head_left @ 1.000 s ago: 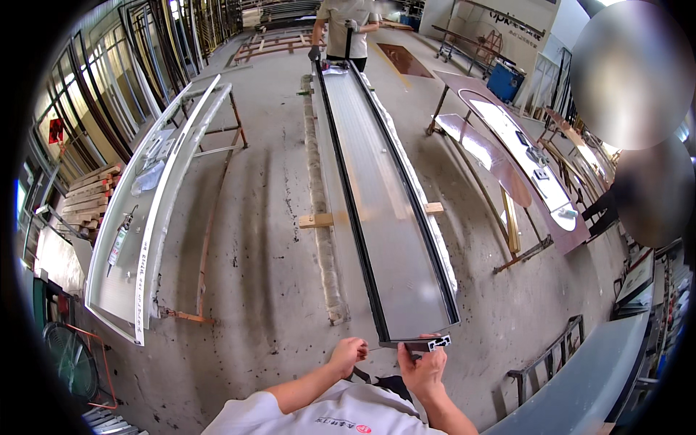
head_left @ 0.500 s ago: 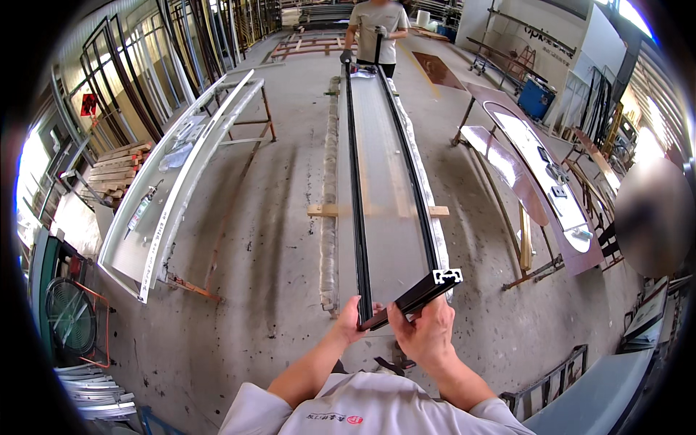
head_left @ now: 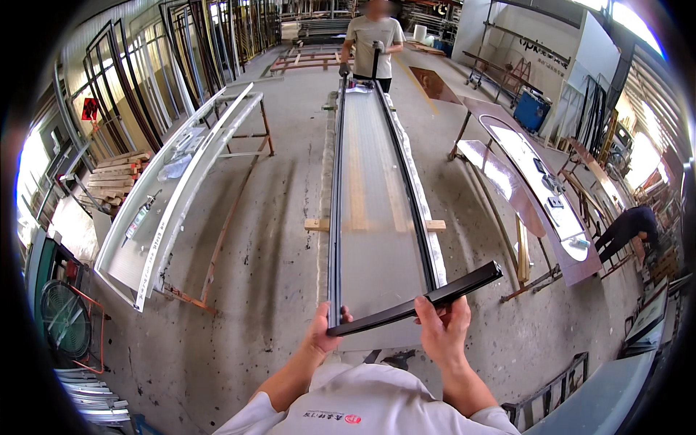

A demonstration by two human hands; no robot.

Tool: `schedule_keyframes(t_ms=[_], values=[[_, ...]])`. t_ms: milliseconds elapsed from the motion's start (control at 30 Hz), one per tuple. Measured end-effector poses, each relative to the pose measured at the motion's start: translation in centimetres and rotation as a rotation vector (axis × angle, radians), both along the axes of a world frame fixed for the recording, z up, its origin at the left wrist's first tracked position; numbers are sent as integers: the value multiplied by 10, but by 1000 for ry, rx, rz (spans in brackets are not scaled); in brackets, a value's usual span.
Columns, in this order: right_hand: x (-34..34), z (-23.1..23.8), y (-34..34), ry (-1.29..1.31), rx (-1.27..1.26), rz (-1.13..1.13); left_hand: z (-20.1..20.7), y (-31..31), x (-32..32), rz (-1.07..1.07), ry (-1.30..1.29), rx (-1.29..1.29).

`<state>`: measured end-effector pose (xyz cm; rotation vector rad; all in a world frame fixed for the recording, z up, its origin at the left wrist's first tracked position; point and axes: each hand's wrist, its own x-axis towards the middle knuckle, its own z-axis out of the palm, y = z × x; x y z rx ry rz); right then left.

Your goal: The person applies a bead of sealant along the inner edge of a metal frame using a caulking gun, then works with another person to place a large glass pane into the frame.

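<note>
A long glass panel (head_left: pixel 380 264) lies lengthwise before me, with a long black frame bar (head_left: pixel 336 217) along its left side and another long black bar (head_left: pixel 407 174) along its right. My left hand (head_left: pixel 322 332) is closed round the near end of the left bar, thumb on the outer side and fingertips showing on the inner. There the left tip of a short black frame bar (head_left: pixel 406 309) meets it. My right hand (head_left: pixel 444 326) grips this short bar past its middle, thumb on top. The short bar slants up to the right, its right end jutting beyond the right long bar.
At the panel's far end stands a gloved co-worker (head_left: pixel 374 43) holding an upright black bar. A rack with white frame bars (head_left: pixel 196 174) is on the left, a table with a white oval-ended panel (head_left: pixel 544 181) on the right. Another person (head_left: pixel 631 230) bends over farther right.
The short bar's right end has swung outward to the right, and its cut end no longer faces me. My right hand has moved slightly right, my left hand and the left bar's near end left.
</note>
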<state>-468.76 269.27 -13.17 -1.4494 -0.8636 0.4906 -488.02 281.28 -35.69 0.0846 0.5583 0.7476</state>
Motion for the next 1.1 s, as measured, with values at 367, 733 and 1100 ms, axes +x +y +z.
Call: schedule_keyframes(t_ms=[367,733,1100], values=[[-17,-61,11,461,73,61,-3,27,-76,-71,-98,37],[-25,-102,17,850,-51,121,2,45,-109,-94,32,89],[-29,-121,7,988,-133,79,-3,38,-117,-139,148,124]])
